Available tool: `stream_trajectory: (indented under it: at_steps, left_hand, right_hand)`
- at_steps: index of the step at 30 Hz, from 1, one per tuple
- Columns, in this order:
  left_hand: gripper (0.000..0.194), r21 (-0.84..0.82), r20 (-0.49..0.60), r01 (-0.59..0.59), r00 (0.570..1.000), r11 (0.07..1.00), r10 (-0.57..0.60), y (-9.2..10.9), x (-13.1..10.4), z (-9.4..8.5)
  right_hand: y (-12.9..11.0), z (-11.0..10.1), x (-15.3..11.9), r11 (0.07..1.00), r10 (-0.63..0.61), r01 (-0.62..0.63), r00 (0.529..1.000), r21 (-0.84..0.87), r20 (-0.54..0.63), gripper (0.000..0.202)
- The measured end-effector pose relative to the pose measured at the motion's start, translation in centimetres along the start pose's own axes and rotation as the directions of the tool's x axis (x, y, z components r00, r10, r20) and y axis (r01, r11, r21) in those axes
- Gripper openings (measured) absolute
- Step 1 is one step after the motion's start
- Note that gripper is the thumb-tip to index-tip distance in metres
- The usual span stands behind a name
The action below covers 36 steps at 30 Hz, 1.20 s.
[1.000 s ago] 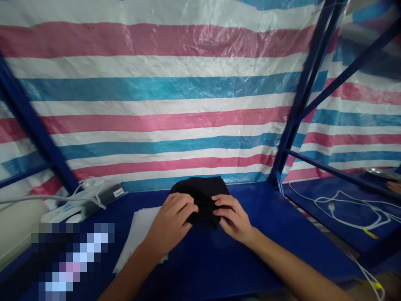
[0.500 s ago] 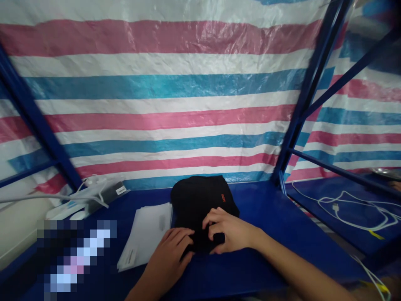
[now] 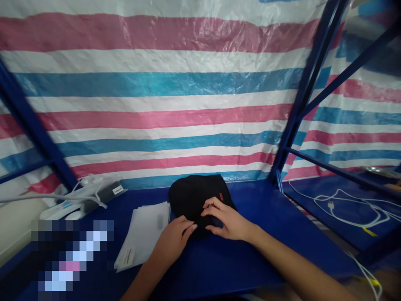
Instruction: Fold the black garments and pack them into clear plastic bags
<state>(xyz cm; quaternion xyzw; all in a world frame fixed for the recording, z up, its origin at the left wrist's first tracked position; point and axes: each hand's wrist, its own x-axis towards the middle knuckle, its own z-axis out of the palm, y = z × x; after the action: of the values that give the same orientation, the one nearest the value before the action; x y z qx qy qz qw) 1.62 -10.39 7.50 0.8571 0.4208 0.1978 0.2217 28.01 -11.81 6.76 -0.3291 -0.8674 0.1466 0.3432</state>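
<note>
A folded black garment with small red lettering lies on the blue tabletop, near the back edge. My left hand is at the garment's near left edge, its thumb and fingers pinched together on the black fabric. On the near right side, my right hand has its fingers curled on top and its thumb below, gripping the cloth. Dark fabric hides what lies between the fingertips. A stack of white papers sits just left of the garment, close to my left wrist.
At the back left stand a power strip and its cables. A blurred-out, pixelated object is at the front left. Blue metal posts frame both sides. Coiled white cable rests on the surface to the right. A striped sheet hangs behind.
Both hands have moved slightly away from me, carrying the garment's near edge up and over. The garment now looks shorter from front to back, and the view has shifted a little.
</note>
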Motion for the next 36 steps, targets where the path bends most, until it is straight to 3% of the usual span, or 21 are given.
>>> stream_trajectory:
  at_steps: [3,6,9,12,14,16,19,22,25,28,30,33,36]
  left_hand:
    - [0.027,-0.064,-0.049,0.03,0.998,0.997,-0.034,-0.6,0.8,-0.2]
    - [0.021,-0.076,-0.142,0.068,0.987,0.995,-0.079,-1.2,1.2,0.0]
    - [0.015,0.027,-0.18,-0.086,0.98,0.996,0.09,-1.2,0.7,0.2]
    - [0.022,0.218,-0.15,-0.277,0.938,0.936,0.312,-1.1,-0.6,0.6]
    - [0.028,0.322,-0.133,-0.292,0.928,0.9,0.349,-1.3,-1.6,1.0]
    - [0.039,0.372,-0.132,-0.267,0.933,0.889,0.335,-1.8,-2.4,1.4]
    - [0.038,0.368,-0.137,-0.252,0.937,0.895,0.32,-2.4,-3.0,1.7]
    - [0.036,0.3,-0.132,-0.219,0.954,0.929,0.267,-2.2,-3.2,1.5]
    - [0.031,0.207,-0.106,-0.179,0.973,0.962,0.204,-1.4,-3.1,0.8]
    - [0.031,0.12,-0.077,-0.147,0.985,0.982,0.157,-0.8,-2.7,0.1]
    - [0.031,0.076,-0.069,-0.104,0.992,0.992,0.109,-0.8,-2.3,-0.3]
    - [0.032,0.029,-0.056,-0.06,0.997,0.998,0.062,-1.0,-1.6,-0.6]
    - [0.031,0.03,-0.064,-0.062,0.996,0.998,0.064,-0.9,-1.6,-0.2]
  right_hand:
    - [-0.2,-0.5,0.1,0.979,-0.152,0.165,0.982,-0.117,0.113,0.021]
    - [0.1,-0.6,0.0,0.983,-0.094,0.12,0.979,-0.138,0.181,0.027]
    - [0.6,-0.3,-0.1,0.985,-0.016,0.049,0.98,-0.163,0.199,0.052]
    - [0.8,0.1,-0.1,0.988,0.03,0.001,0.98,-0.156,0.198,0.045]
    - [0.8,0.2,0.0,0.993,0.048,-0.028,0.983,-0.114,0.174,0.041]
    - [0.9,0.3,0.1,0.998,0.061,-0.058,0.99,-0.023,0.131,0.039]
    - [1.3,0.4,0.2,0.985,0.095,-0.106,0.992,0.137,0.081,0.03]
    - [1.7,0.6,0.2,0.957,0.152,-0.176,0.981,0.232,0.118,0.027]
    - [1.5,0.6,0.2,0.967,0.161,-0.181,0.98,0.182,0.119,0.028]
    - [0.8,0.4,0.3,0.999,0.024,-0.024,1.0,-0.027,0.017,0.024]
    - [0.4,0.2,0.4,0.99,-0.082,0.084,0.996,-0.11,0.024,0.028]
    - [0.5,0.1,0.4,0.99,-0.114,0.12,0.989,-0.075,0.09,0.039]
    - [0.9,0.3,0.4,0.999,-0.041,0.039,0.996,0.035,0.081,0.037]
